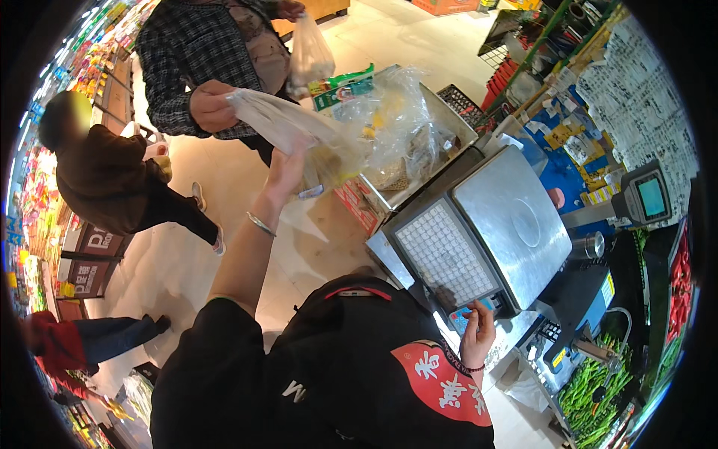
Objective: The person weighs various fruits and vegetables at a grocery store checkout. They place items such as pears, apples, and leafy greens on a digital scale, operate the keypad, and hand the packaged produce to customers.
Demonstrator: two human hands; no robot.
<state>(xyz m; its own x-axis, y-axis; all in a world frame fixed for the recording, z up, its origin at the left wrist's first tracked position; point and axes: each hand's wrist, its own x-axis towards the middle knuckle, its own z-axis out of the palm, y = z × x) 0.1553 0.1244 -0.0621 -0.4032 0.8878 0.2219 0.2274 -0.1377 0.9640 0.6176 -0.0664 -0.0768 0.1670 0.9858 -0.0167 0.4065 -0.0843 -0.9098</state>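
My left hand point(287, 168) reaches forward and holds a translucent plastic bag point(325, 140). The plastic partly hides its fingers. Another person's hand point(213, 106) grips the bag's gathered upper end. A small label point(310, 192) shows at the bag's lower side; the contents are blurred. My right hand point(477, 334) holds nothing, fingers bent and apart at the lower edge of the weighing scale's key panel point(443, 252). Whether a fingertip touches a key is unclear. The scale's steel weighing plate point(511, 205) lies beyond the keys, bare.
A metal tray point(449, 151) with plastic packaging stands beyond the scale. The scale display point(650, 196) rises at right, above green peppers point(597, 370). The facing person point(207, 62) carries another bag point(311, 53). One person point(101, 174) stands at left; another point(61, 342) is lower left.
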